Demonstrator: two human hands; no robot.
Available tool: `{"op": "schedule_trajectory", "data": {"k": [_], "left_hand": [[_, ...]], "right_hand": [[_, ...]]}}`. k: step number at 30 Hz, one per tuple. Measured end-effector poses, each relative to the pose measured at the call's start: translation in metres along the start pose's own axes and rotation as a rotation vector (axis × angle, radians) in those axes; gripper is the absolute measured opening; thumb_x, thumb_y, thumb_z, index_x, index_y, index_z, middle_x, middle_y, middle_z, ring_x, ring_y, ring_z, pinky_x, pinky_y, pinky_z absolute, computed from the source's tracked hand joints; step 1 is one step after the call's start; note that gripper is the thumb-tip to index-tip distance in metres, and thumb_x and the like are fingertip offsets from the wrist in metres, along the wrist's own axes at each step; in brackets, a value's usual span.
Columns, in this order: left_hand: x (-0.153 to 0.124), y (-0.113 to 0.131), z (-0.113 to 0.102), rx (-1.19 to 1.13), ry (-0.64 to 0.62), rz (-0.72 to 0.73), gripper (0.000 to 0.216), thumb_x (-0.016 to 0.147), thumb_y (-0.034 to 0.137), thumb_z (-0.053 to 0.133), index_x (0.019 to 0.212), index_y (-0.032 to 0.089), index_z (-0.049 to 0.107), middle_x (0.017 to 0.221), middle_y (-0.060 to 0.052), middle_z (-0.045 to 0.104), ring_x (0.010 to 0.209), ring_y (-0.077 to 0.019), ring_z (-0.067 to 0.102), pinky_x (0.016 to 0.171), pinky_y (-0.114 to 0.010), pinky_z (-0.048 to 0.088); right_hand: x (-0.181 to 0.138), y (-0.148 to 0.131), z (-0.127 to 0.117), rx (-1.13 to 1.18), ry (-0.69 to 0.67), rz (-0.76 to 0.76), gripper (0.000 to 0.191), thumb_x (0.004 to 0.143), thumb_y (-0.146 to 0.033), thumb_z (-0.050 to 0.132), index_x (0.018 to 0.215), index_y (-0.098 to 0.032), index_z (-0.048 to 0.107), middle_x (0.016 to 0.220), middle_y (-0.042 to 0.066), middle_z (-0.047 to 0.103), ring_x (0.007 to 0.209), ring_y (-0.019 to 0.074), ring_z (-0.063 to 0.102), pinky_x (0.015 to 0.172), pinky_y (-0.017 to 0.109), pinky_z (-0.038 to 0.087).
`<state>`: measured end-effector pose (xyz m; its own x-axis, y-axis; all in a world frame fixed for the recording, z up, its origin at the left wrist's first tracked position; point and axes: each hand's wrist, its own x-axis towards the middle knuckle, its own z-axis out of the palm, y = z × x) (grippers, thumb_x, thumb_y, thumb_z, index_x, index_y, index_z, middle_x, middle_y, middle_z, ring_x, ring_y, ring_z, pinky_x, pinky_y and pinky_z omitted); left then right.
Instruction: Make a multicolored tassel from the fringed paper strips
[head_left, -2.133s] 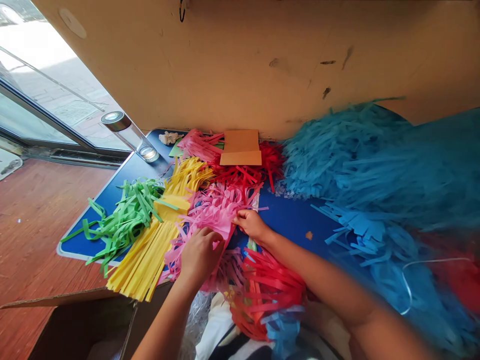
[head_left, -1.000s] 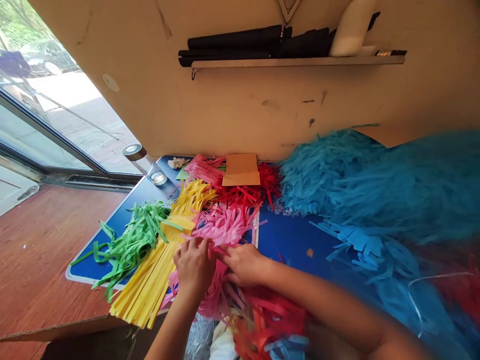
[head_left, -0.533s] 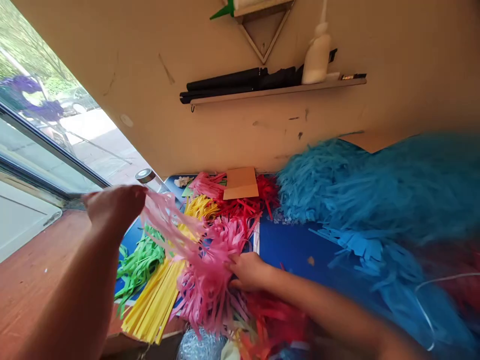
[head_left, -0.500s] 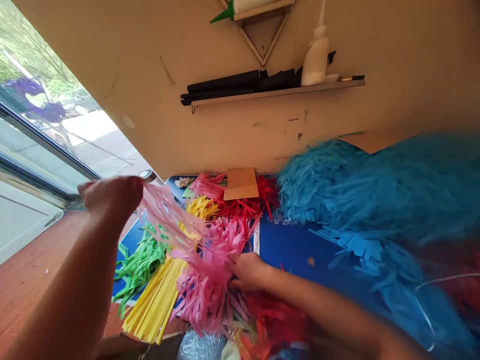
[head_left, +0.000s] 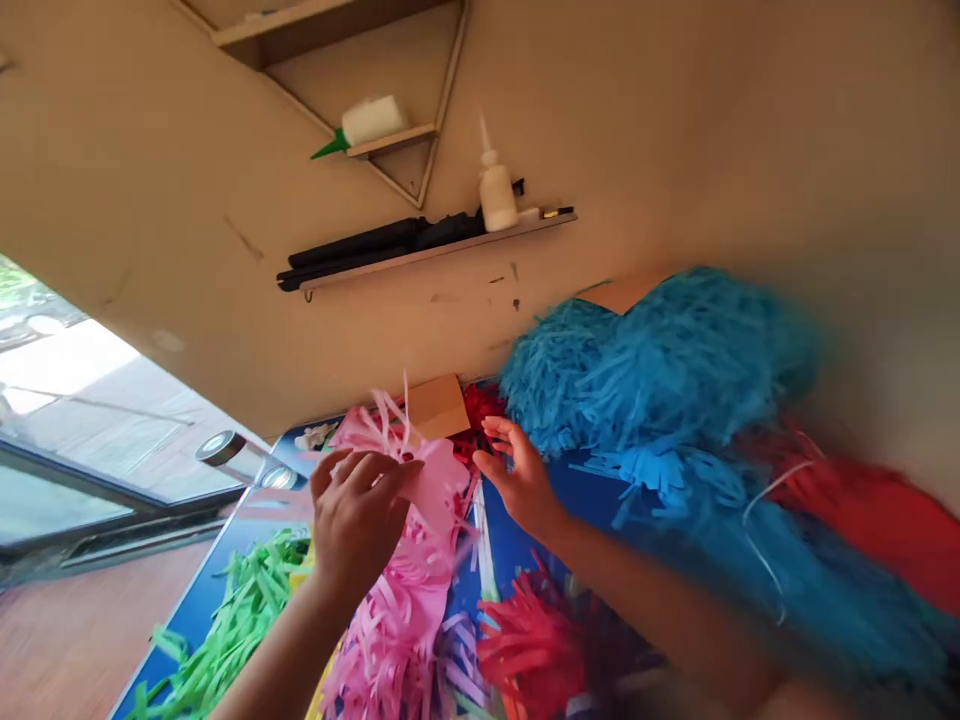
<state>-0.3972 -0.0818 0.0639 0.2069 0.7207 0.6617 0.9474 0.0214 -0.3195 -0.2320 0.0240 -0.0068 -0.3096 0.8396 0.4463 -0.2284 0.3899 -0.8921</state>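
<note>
Over blue table (head_left: 600,498): left hand (head_left: 358,512) pinching pink fringe (head_left: 439,488), right hand (head_left: 525,482) near.

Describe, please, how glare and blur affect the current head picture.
In the head view, daylight washes out the paving outside; the right edge of the blue fringe dissolves into blur, as does the right forearm; the pink fringed paper in the left hand looks comparatively clear.

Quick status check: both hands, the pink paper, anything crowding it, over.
Left hand pinching pink fringed paper. Right hand open, nothing gripped. Red fringe bundle close by, lower right.
</note>
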Motion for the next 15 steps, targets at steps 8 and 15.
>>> {"op": "schedule_trajectory", "data": {"k": [8,15], "left_hand": [[-0.001,0.028,0.021,0.066,-0.038,0.011,0.029,0.081,0.007,0.052,0.088,0.026,0.073,0.066,0.003,0.069,0.069,-0.0184,0.065,0.092,-0.04,0.036],[-0.025,0.025,0.012,0.099,0.069,-0.015,0.021,0.085,0.014,0.057,0.094,0.028,0.07,0.079,0.0,0.073,0.085,-0.0219,0.067,0.101,-0.047,0.033]], "right_hand": [[-0.056,-0.031,0.011,-0.49,-0.756,0.152,0.037,0.082,-0.023,0.053,0.118,-0.015,0.058,0.076,0.004,0.069,0.067,0.0191,0.064,0.058,0.025,0.047],[-0.044,0.015,0.069,-0.732,-0.524,-0.025,0.022,0.094,-0.014,0.044,0.11,-0.011,0.059,0.104,0.013,0.065,0.096,0.0224,0.062,0.083,0.036,0.054]]}}
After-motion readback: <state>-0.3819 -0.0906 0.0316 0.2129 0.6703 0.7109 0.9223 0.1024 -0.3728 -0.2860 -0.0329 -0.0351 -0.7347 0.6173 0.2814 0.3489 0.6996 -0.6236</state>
